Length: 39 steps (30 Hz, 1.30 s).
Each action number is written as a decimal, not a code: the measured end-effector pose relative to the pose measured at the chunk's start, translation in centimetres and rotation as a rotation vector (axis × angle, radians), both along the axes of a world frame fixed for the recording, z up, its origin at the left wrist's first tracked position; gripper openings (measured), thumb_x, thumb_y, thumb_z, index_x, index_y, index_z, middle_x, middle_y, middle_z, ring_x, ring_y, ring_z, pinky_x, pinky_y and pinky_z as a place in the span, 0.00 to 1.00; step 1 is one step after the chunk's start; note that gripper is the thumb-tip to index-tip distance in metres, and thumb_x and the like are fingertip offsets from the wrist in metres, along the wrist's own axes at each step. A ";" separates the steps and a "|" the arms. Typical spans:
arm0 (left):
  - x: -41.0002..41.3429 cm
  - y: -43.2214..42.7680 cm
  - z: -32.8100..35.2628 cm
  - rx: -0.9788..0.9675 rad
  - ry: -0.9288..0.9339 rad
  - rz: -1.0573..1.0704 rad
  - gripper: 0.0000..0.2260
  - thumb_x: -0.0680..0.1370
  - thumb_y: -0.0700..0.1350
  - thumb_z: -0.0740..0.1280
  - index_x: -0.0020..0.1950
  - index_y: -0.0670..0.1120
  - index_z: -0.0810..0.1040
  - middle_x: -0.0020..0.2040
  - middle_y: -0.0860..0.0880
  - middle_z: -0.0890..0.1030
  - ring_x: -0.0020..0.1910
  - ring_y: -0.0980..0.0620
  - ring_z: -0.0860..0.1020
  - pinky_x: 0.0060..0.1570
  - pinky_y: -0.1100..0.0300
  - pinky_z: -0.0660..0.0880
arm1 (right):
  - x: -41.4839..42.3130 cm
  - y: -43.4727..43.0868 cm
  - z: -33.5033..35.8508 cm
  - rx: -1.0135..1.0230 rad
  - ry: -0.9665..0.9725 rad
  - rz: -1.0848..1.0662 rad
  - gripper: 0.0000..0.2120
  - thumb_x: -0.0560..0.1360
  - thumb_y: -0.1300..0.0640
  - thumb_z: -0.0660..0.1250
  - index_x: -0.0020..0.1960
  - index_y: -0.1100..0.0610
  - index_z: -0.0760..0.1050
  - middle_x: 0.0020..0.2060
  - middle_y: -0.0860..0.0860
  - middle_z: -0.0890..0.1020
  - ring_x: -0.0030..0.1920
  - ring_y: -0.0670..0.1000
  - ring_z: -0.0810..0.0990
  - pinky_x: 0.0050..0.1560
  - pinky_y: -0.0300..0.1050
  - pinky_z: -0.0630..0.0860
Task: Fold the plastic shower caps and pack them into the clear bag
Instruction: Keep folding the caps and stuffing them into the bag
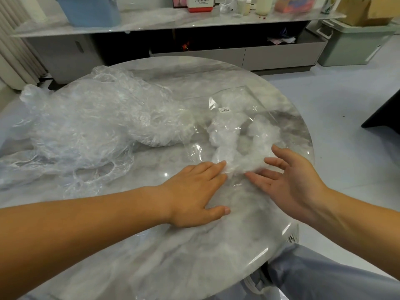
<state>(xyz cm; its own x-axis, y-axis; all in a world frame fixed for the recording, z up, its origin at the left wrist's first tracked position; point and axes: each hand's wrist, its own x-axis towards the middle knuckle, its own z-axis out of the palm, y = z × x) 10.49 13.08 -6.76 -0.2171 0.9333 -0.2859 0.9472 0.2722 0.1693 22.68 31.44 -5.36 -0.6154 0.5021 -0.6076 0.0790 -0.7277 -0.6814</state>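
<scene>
While left hand (194, 192) and right hand (291, 184) spread empty, clear bag (240, 105) touches their fingertips.

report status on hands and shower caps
Left hand open, fingertips at near end of clear bag. Right hand open beside it. Some caps inside; loose pile at left. Nothing blocking.

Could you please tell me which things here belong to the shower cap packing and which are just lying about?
Part of the job: pile of loose shower caps; clear bag; folded caps inside it; left hand and right hand, both at the bag's near end.

Lying about, beyond the table: blue bin; Panasonic box; cardboard box; green storage bin.
</scene>
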 end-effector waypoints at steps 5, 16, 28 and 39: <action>0.0 0.1 -0.3 -0.001 -0.047 -0.003 0.37 0.81 0.66 0.55 0.82 0.47 0.50 0.83 0.48 0.40 0.81 0.53 0.38 0.79 0.53 0.47 | 0.0 -0.3 -0.8 0.059 -0.084 0.060 0.18 0.81 0.52 0.66 0.60 0.66 0.72 0.57 0.67 0.78 0.57 0.65 0.82 0.63 0.56 0.78; -0.6 -0.2 -1.2 -0.032 -0.018 -0.022 0.35 0.81 0.66 0.54 0.83 0.51 0.49 0.82 0.50 0.38 0.80 0.53 0.37 0.79 0.45 0.45 | 0.1 0.9 0.2 0.037 -0.020 0.060 0.23 0.81 0.54 0.65 0.71 0.62 0.66 0.63 0.69 0.74 0.59 0.68 0.81 0.60 0.56 0.79; -6.8 -6.3 1.2 0.197 0.197 0.362 0.25 0.81 0.64 0.49 0.63 0.54 0.79 0.83 0.46 0.47 0.81 0.49 0.42 0.77 0.51 0.42 | -4.5 -3.9 5.2 1.108 -0.096 0.733 0.14 0.81 0.48 0.62 0.49 0.54 0.84 0.47 0.46 0.84 0.45 0.43 0.82 0.46 0.38 0.80; -8.8 -11.2 0.1 -0.036 0.391 0.269 0.37 0.81 0.65 0.41 0.82 0.43 0.47 0.83 0.45 0.47 0.80 0.47 0.47 0.77 0.50 0.45 | -15.4 -8.7 2.0 0.684 -0.078 0.664 0.15 0.83 0.48 0.61 0.58 0.58 0.79 0.55 0.58 0.84 0.50 0.52 0.83 0.54 0.51 0.80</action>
<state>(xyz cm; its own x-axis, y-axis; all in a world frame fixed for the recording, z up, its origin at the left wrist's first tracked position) 1.70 1.91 -6.66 -0.5473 0.8205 -0.1653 0.8332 0.5155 -0.2001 7.28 22.71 -3.34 -0.8724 0.3265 -0.3637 0.3960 0.0361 -0.9176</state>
